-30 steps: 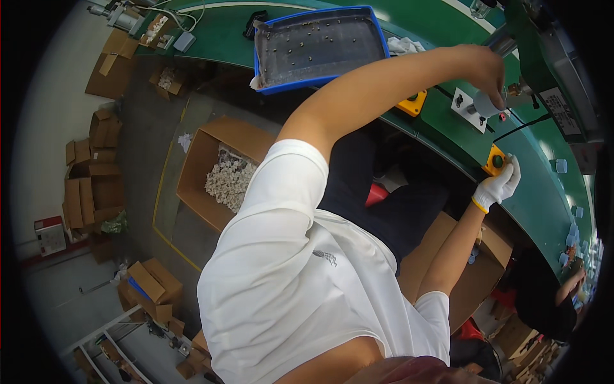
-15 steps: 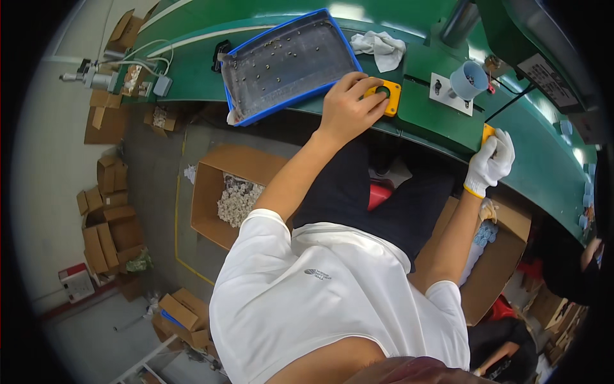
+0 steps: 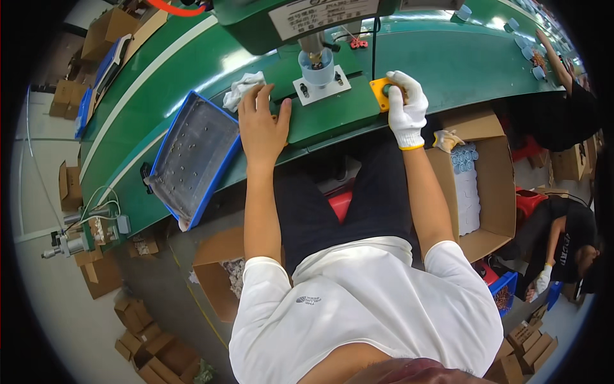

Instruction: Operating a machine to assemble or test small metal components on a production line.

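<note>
My bare left hand lies palm down at the left front of the green press bed, fingers stretched and spread. It covers nearly all of the left button box, so any press on its button is hidden. My right hand, in a white glove, is at the yellow button box. Its thumb and fingers are apart around the dark green button. Between my hands a light blue cup stands on a white metal plate. The press ram hangs above it, a brass-coloured piece at the cup's mouth.
A blue-rimmed tray with scattered small metal parts lies left, beside a white cloth. Cardboard boxes stand beside my legs; the right box holds light blue cups. A co-worker sits at right; another person's arm reaches over the bench.
The view has swung right, so the press now sits mid-picture. My left fingers, earlier bent over the left box's button, are straighter. My right hand stays at its box.
</note>
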Available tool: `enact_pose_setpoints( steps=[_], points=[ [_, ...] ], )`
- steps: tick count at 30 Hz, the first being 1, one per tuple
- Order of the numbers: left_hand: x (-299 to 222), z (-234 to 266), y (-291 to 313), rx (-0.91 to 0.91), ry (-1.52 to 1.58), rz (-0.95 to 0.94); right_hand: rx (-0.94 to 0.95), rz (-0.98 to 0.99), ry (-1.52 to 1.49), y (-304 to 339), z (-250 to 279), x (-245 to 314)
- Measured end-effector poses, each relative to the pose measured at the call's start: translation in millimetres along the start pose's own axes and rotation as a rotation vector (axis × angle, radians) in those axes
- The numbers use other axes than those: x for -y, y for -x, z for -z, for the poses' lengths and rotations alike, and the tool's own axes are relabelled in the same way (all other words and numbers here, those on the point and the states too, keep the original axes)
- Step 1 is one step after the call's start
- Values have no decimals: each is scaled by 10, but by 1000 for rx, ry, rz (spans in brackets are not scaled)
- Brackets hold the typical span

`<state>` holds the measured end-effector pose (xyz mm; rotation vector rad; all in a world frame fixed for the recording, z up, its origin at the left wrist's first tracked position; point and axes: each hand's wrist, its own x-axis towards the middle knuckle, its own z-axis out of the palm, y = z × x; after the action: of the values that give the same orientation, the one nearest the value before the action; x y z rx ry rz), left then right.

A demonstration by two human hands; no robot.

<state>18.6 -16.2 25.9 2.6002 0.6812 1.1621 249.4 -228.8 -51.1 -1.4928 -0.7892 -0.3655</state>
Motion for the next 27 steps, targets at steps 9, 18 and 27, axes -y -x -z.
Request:
enact_pose_setpoints(
  steps=[9,18,27],
  points=[
    [34,-51,-42,137,93,116,-24,-65,-130,-16,57,41],
    [62,-65,19,202,180,276,-14,25,-16,-32,116,71],
    [109,30,-56,147,176,222,39,90,86,-282,-92,975]
  ],
)
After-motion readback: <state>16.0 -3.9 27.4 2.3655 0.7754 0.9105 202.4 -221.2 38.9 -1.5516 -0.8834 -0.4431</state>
